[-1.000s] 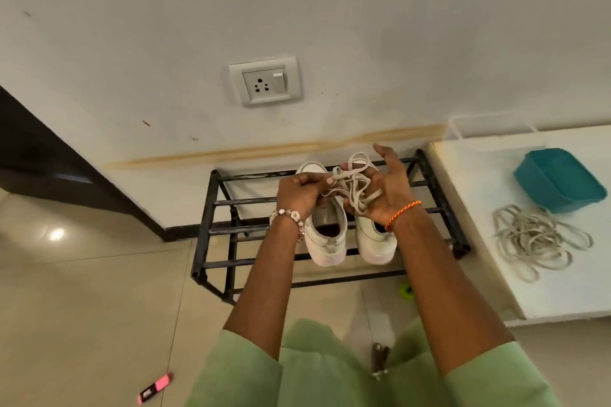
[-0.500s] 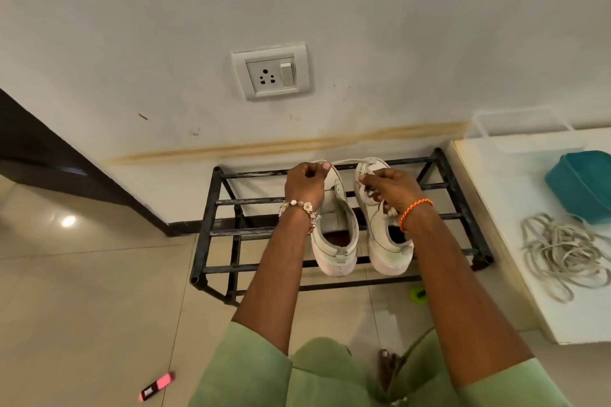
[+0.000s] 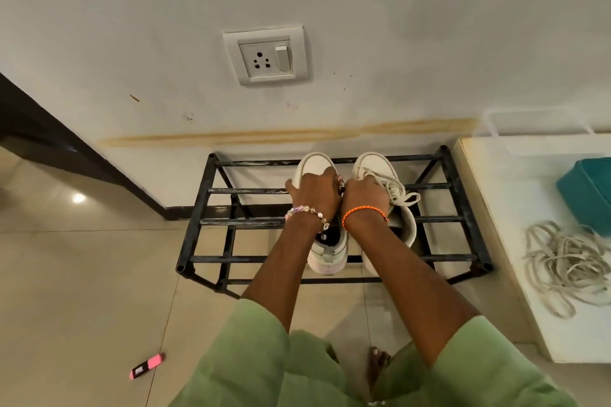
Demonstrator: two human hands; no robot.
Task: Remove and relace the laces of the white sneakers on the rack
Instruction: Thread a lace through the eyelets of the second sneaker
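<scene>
Two white sneakers (image 3: pixel 350 205) sit side by side on the black rack (image 3: pixel 205 205), toes to the wall, long axis running away from the person. Left hand (image 3: pixel 315 192) curls over the left shoe's front; right hand (image 3: pixel 365 193) covers the right shoe's laces (image 3: pixel 401 195), its grip on them unclear. Spare laces (image 3: pixel 565 268) lie on the table (image 3: pixel 502 208), right hand nearer

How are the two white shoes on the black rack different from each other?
The right sneaker has loose laces spilling over its side; the left sneaker shows none. The left hand covers the left sneaker's middle, while the right hand sits at the right sneaker's laces. The left sneaker's dark opening shows; an arm hides the right sneaker's. Both are white and stand side by side on the rack, toes toward the wall.
</scene>
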